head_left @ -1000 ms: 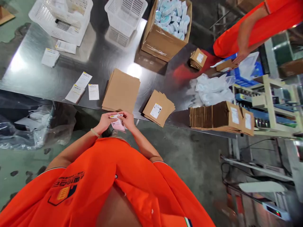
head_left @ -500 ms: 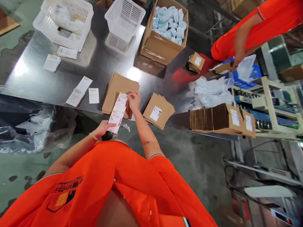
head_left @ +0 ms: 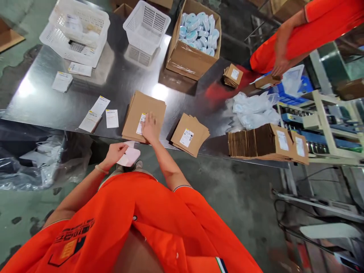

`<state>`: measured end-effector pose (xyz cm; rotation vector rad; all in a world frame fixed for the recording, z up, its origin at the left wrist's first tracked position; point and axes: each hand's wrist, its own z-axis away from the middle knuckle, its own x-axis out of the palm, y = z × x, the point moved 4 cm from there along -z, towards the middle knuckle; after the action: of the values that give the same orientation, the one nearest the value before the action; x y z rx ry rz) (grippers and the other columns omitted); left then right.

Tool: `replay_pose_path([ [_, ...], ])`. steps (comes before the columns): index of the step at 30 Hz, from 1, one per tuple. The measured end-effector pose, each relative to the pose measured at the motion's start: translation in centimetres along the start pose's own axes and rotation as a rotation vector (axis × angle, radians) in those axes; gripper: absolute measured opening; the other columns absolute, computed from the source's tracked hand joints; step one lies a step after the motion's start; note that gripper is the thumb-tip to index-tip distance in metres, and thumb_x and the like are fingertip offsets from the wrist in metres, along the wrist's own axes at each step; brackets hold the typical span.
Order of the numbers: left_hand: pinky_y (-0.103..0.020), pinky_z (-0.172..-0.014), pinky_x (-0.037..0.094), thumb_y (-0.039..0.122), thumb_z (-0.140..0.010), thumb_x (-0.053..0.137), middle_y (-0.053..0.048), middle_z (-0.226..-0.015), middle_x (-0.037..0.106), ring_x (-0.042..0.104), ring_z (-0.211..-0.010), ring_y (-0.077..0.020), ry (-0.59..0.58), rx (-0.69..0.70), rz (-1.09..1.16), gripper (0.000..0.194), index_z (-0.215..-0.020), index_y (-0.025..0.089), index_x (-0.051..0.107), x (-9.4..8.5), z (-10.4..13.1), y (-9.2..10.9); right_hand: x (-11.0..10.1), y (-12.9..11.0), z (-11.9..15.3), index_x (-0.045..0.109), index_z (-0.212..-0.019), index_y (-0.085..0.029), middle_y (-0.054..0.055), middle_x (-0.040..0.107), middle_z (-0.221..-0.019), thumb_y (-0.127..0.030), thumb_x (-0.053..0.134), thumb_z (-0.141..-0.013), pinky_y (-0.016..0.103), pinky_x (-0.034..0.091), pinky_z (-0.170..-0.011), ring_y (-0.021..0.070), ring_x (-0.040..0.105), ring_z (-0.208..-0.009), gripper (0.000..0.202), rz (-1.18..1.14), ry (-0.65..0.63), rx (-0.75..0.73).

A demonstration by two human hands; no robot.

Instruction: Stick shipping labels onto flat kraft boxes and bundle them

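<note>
My right hand [head_left: 151,128] lies flat with fingers spread on the top cardboard mailer of a stack [head_left: 148,100]. Under its fingers a white printed label [head_left: 140,123] lies on the cardboard, partly covered. Below the table's edge, my left hand [head_left: 116,152] pinches a strip of label paper [head_left: 129,156], pale side up and bent over. Right of the stack sits a smaller pile of mailers [head_left: 190,132], the top one bearing a label. To the left are a stack of label sheets [head_left: 90,120] and a single label sheet [head_left: 112,118].
White baskets [head_left: 99,53] [head_left: 146,32] and a carton of round blue-white packs [head_left: 193,60] stand at the back. Rows of labelled mailers [head_left: 256,142] and clear plastic bags [head_left: 254,108] lie right. A co-worker's hands [head_left: 280,67] hold a cardboard piece [head_left: 265,81].
The label went from the strip between my hands onto the top mailer, and my right hand flattened over it. My left hand drew left with the strip, which has flipped to its pale side.
</note>
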<state>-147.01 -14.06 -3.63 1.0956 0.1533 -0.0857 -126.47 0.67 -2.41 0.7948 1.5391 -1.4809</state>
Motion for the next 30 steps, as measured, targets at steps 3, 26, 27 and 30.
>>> replay_pose_path([
  [3, -0.031, -0.069, 0.052, 0.023, -0.077, 0.071, 0.002, -0.06, 0.065, 0.065, -0.064, -0.0218, 0.121, 0.089, -0.21, 0.05, -0.125, 0.014, 0.079, -0.2, -2.4, 3.0, -2.0, 4.9, 0.4, 0.038, -0.169, -0.003, 0.03, 0.032, -0.178, -0.032, 0.039, -0.112, 0.06, 0.026, -0.134, 0.0375, 0.029, -0.168, 0.064, 0.012, 0.152, 0.263],
  [26, -0.032, -0.071, 0.064, 0.024, -0.052, 0.103, -0.004, -0.089, 0.077, 0.073, -0.079, -0.0203, -0.123, -0.072, 0.534, 0.057, -0.099, 0.015, 0.074, 3.5, 0.5, 2.5, -0.8, 3.9, 12.1, 0.069, -0.131, -0.023, 0.006, 0.076, -0.112, -0.044, 0.089, -0.075, 0.035, 0.058, -0.091, 0.0249, 0.072, -0.103, 0.063, -0.913, -0.383, -0.029],
  [27, -0.034, -0.075, 0.065, 0.02, -0.055, 0.102, -0.006, -0.09, 0.078, 0.074, -0.081, -0.0214, -0.093, -0.108, 0.572, 0.052, -0.098, 0.015, 0.074, 3.1, 0.5, 2.0, 0.3, 2.6, 12.4, 0.069, -0.128, -0.023, 0.002, 0.075, -0.1, -0.045, 0.088, -0.076, 0.032, 0.057, -0.083, 0.0214, 0.07, -0.091, 0.059, -0.988, -0.417, -0.032],
  [30, -0.035, -0.087, 0.066, 0.017, -0.071, 0.094, -0.01, -0.092, 0.08, 0.077, -0.088, -0.0224, 0.005, -0.264, 0.652, 0.027, -0.091, 0.014, 0.075, 2.2, 1.0, -0.2, 1.8, 1.0, 12.9, 0.066, -0.127, -0.026, -0.006, 0.063, -0.077, -0.041, 0.085, -0.079, 0.026, 0.049, -0.063, 0.0137, 0.057, -0.063, 0.054, -1.101, -0.418, 0.03],
])
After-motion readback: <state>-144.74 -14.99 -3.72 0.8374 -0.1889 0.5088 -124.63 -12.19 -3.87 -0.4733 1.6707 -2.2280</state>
